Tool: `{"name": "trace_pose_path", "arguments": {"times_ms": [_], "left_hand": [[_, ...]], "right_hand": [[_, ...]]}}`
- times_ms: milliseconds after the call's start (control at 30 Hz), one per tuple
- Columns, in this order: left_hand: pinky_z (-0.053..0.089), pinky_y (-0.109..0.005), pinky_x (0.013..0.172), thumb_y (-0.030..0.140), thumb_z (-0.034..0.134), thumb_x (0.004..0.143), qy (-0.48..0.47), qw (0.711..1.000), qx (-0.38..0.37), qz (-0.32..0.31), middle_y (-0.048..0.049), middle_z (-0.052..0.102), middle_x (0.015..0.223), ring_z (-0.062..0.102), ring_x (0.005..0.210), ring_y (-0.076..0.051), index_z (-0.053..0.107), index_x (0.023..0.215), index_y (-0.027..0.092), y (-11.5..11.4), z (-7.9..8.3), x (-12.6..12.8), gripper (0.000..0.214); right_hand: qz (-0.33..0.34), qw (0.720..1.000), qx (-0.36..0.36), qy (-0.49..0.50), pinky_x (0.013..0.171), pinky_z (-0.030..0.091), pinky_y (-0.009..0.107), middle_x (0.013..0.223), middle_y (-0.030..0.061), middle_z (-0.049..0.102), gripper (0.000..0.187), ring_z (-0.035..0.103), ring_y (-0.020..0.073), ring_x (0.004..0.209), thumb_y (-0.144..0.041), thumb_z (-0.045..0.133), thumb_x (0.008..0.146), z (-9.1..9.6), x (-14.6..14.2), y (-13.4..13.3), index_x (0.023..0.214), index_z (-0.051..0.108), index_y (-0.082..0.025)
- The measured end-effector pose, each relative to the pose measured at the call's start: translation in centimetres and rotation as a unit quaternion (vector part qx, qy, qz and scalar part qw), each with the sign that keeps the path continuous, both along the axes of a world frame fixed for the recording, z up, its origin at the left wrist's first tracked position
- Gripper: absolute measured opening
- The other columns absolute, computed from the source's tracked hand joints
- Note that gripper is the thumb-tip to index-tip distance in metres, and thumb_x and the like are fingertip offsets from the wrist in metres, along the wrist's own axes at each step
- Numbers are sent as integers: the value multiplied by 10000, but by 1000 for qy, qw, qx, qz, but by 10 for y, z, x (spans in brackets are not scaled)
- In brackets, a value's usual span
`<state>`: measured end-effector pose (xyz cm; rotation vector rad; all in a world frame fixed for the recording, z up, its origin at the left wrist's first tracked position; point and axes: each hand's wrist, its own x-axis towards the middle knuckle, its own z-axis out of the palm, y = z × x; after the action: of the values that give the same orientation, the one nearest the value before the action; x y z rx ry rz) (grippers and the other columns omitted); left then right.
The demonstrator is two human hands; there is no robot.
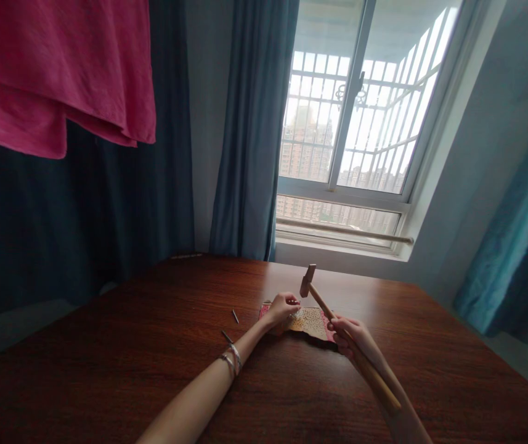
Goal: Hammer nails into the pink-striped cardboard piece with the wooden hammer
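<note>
My right hand (350, 335) is wrapped round the wooden handle of a hammer (321, 300), whose metal head is raised above the sheet, up and to the right of my other hand. A pink and tan sheet (312, 324) covered in small holes or dots lies on the table, its near edge ragged. Over the left part of that sheet, my left hand (284, 305) is closed in a pinch. Something small and reddish shows at its fingertips, too small to name. Bracelets circle my left wrist.
Two thin dark metal rods, one a short rod (235, 316) and the other a rod (227, 336) partly behind my left forearm, lie left of the sheet. The brown wooden table (153, 345) reaches toward a barred window (347, 123). Blue curtains (249, 135) and a pink cloth (60, 74) hang around it.
</note>
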<state>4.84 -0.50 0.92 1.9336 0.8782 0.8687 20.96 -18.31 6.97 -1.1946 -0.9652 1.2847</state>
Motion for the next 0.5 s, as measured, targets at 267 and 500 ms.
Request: {"name": "trace_pose_path", "arguments": {"times_ms": [267,500], "left_hand": [[428,-224,630,282,641,653,7,1000,-3,2,-13,644,726,579,724,-153,640,751,139,-4,4,0,174],[429,-220,635,271,640,650,-9,1000,-5,-7,-18,638,715,575,715,-146,637,731,131,-5,5,0,162]], "right_hand": [[2,1000,-7,-30,286,239,182,382,-56,437,220,344,57,293,-356,590,663,3,-1,-2,680,572,-138],[6,998,-13,-61,280,231,186,339,-59,410,214,322,58,273,-354,594,632,12,-6,-5,641,565,-142]]}}
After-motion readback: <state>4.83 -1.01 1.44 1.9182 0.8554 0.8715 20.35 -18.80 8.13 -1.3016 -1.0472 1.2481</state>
